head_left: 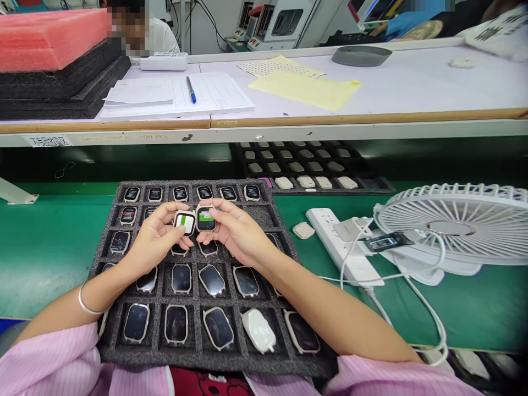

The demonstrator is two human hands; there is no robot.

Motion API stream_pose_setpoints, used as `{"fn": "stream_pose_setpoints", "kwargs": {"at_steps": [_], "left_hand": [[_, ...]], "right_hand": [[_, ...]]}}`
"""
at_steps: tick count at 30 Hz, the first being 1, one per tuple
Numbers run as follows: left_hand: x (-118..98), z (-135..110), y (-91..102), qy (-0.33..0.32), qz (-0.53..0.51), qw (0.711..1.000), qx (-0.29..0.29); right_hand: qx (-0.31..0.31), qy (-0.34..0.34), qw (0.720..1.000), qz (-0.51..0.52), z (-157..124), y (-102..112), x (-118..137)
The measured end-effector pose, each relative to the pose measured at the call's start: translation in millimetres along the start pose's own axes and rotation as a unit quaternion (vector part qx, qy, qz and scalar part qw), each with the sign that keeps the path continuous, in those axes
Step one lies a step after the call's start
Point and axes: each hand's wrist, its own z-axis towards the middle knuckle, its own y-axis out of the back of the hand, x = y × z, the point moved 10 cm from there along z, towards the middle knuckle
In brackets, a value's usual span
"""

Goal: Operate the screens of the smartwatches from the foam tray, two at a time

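Left hand (154, 239) holding lit watch (185, 222), right hand (237, 231) holding second watch (205, 218) — above foam tray (198, 360)

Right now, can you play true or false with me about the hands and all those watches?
1. The left hand holds the left watch, and the right hand holds the right watch. True.
2. Both held screens are dark. False: both are lit, with green on them.
3. The tray is red. False: it is black foam.
4. A white fan lies to the right of the tray. True.
5. A blue pen lies on the papers. True.
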Motion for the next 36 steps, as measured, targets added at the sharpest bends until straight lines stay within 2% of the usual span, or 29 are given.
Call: {"fn": "stream_pose_setpoints", "kwargs": {"at_steps": [13,25,31,36], "left_hand": [[0.1,0.2,-3.6,-0.011,-0.002,1.000,0.020],[1.2,-0.7,-5.4,0.006,-0.023,1.000,0.016],[2.0,-0.3,-2.0,0.009,0.004,1.000,0.005],[0.6,0.1,4.5,0.012,-0.001,1.000,-0.028]], "right_hand": [[-0.004,0.010,1.000,-0.020,-0.4,1.7,0.9],[-0.010,0.009,1.000,-0.018,-1.4,2.6,2.9],[-0.010,0.006,1.000,0.008,1.8,3.8,0.6],[0.005,0.008,1.000,0.006,0.1,1.3,-0.3]]}}
